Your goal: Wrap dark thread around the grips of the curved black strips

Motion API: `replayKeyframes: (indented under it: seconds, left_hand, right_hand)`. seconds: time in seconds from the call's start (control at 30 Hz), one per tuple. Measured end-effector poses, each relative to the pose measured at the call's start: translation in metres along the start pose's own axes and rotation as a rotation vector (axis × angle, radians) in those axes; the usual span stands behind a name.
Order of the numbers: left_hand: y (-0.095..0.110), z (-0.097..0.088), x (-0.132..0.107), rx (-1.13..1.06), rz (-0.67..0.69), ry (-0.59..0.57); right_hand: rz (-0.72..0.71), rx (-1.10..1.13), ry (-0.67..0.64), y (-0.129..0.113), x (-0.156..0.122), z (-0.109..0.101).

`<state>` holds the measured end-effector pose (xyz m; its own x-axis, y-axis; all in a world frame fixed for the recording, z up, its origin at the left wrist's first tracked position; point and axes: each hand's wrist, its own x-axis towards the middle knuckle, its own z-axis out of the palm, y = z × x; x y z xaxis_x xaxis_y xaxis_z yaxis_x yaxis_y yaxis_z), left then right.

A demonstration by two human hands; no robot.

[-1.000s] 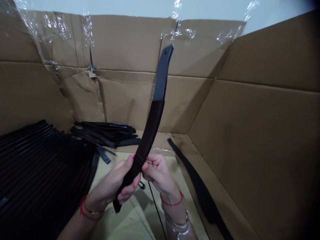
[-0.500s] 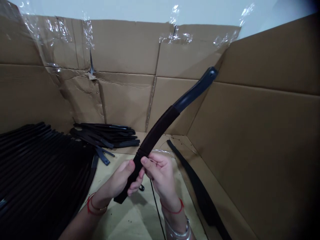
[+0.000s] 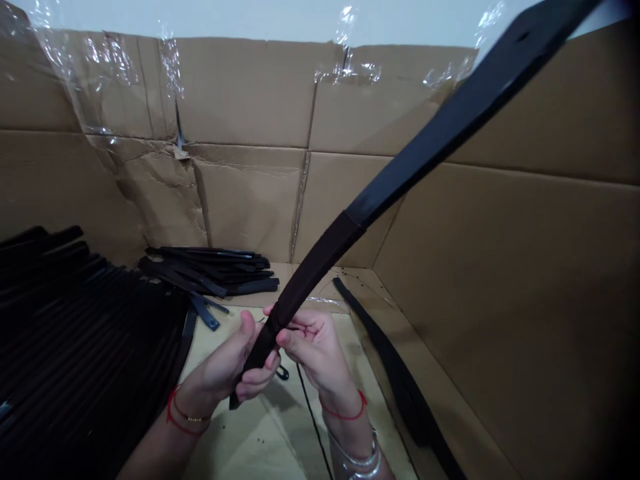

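Note:
A long, curved dark bar (image 3: 425, 150) rises diagonally to the upper right, its far end running out of view. A dark brown stitched sleeve (image 3: 315, 263) covers its lower part, with a gathered ring near the hands. My left hand (image 3: 240, 360) wraps its fingers round the lower end, thumb lifted off. Just above, my right hand (image 3: 313, 347) pinches the sleeved bar near the gathered ring, thumb in front and a fingertip showing behind. Whether it also holds something thin is hidden. Below the hands, a small black loop (image 3: 283, 373) and a dark cord (image 3: 313, 417) show.
A large stack of dark strips (image 3: 90, 353) fills the left side. Behind it lies a smaller pile of dark strips (image 3: 215, 267). Another curved dark piece (image 3: 395, 367) lies on the right. Cardboard walls (image 3: 240, 193) stand at the back and sides of the pale work surface (image 3: 240, 440).
The bar has turned in my hands and its far end now reaches up past the frame edge. My left hand has shifted slightly left and its thumb has lifted off.

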<state>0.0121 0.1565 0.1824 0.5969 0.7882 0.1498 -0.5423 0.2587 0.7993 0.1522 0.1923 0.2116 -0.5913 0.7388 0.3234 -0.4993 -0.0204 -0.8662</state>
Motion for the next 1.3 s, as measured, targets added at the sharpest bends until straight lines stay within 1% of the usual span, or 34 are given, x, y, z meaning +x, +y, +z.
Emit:
replayKeyframes:
  seconds: [0.07,0.1,0.17,0.2,0.23,0.27,0.3,0.37,0.4,0.43,0.47,0.5,0.53,0.57,0.63,0.67,0.7,0.77,0.83,0.9,0.97,1.03,1.1,1.17,1.23,1.3]
  left_hand:
    - [0.002,-0.007,-0.003,-0.060,0.008,-0.158]
    - [0.002,-0.010,-0.003,-0.086,0.002,-0.205]
    - [0.002,-0.013,-0.002,-0.116,-0.016,-0.256]
    - [0.001,-0.013,-0.001,-0.094,-0.007,-0.252]
    - [0.000,-0.012,0.001,-0.027,0.021,-0.209]
    - [0.000,-0.009,0.003,0.080,0.072,-0.119]
    - [0.000,-0.005,0.004,0.217,0.140,0.014]
    - [0.002,0.006,0.006,0.527,0.290,0.328]
    - [0.004,0.012,0.005,0.663,0.349,0.459]
    - [0.005,0.018,0.004,0.767,0.389,0.546]
    - [0.006,0.023,0.002,0.834,0.414,0.588]
    - [0.007,0.026,0.001,0.860,0.424,0.597]
    - [0.006,0.028,0.000,0.840,0.417,0.583]
    - [0.005,0.029,-0.001,0.774,0.404,0.557]
    - [0.001,0.025,0.002,0.548,0.358,0.477]
    - [-0.002,0.021,0.004,0.412,0.327,0.422]
    - [-0.004,0.017,0.007,0.280,0.281,0.358]
    - [-0.005,0.009,0.012,0.067,0.167,0.198]
    - [-0.005,0.004,0.015,-0.049,0.065,0.046]
    - [-0.005,0.002,0.015,-0.079,0.020,-0.047]
    - [-0.006,0.002,0.015,-0.063,0.010,-0.072]
    - [-0.008,0.001,0.013,-0.039,-0.006,-0.076]
    - [-0.008,0.000,0.012,-0.008,-0.031,-0.067]
    - [-0.005,-0.003,0.009,0.035,-0.077,-0.032]
    - [0.000,-0.004,0.007,0.052,-0.103,-0.007]
    - [0.003,-0.002,0.004,0.022,-0.071,-0.006]
  right_hand:
    - [-0.041,-0.089,0.036,-0.002,-0.003,0.006]
    - [-0.066,-0.134,0.062,-0.004,-0.005,0.009]
    - [-0.107,-0.204,0.113,-0.008,-0.008,0.015]
    - [-0.119,-0.223,0.132,-0.009,-0.010,0.017]
    - [-0.121,-0.232,0.148,-0.009,-0.011,0.018]
    - [-0.118,-0.238,0.163,-0.009,-0.012,0.020]
    - [-0.117,-0.243,0.182,-0.009,-0.012,0.021]
    - [-0.144,-0.254,0.244,-0.006,-0.012,0.022]
    - [-0.168,-0.265,0.276,-0.006,-0.011,0.023]
    - [-0.191,-0.277,0.297,-0.005,-0.011,0.023]
    - [-0.202,-0.284,0.299,-0.005,-0.010,0.022]
    - [-0.190,-0.280,0.276,-0.005,-0.009,0.022]
    - [-0.158,-0.266,0.228,-0.005,-0.009,0.021]
    - [-0.114,-0.244,0.170,-0.006,-0.009,0.020]
    - [-0.043,-0.210,0.088,-0.007,-0.009,0.018]
    - [-0.042,-0.215,0.087,-0.007,-0.009,0.017]
    - [-0.071,-0.235,0.114,-0.007,-0.009,0.016]
    - [-0.162,-0.297,0.209,-0.005,-0.010,0.017]
    - [-0.210,-0.332,0.272,-0.003,-0.010,0.020]
    - [-0.208,-0.322,0.299,-0.001,-0.011,0.023]
    - [-0.247,-0.305,0.328,-0.002,-0.011,0.025]
    - [-0.308,-0.303,0.352,-0.004,-0.010,0.025]
    - [-0.332,-0.313,0.348,-0.007,-0.010,0.023]
    - [-0.305,-0.338,0.334,-0.009,-0.010,0.020]
    - [-0.245,-0.363,0.297,-0.011,-0.011,0.019]
    - [-0.202,-0.362,0.253,-0.010,-0.012,0.020]
